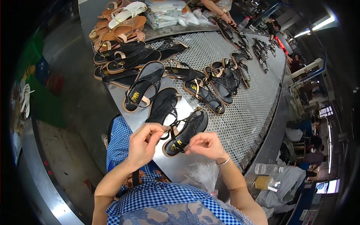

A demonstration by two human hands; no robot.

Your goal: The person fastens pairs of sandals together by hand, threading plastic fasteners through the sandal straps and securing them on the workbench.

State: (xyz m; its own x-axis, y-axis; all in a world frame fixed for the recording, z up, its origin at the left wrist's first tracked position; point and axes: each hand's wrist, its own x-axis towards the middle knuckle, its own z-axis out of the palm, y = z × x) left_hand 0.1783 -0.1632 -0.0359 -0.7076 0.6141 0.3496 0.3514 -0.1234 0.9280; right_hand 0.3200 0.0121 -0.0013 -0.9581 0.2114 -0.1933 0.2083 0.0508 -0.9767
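A black sandal (195, 125) with a tan sole edge, mesh upper and thin straps lies on the table's near metal edge, its heel toward me. My left hand (144, 145) pinches a thin black strap of this sandal at its left side. At the heel's right side, my right hand (208, 146) is closed, thumb and finger pressed together; what lies between the fingertips is too small to make out. Just left of this sandal rests another black sandal (162, 99), partly behind my left hand. A further black sandal (144, 84) leans beyond it.
Several black sandals (221, 88) lie on the perforated conveyor (247, 123). Tan sandals (129, 28) are piled at the far left, beside a clear plastic box (162, 15). A bundle of clear thin fasteners (205, 176) sits near my right forearm. Another person's hands (227, 18) work across the conveyor.
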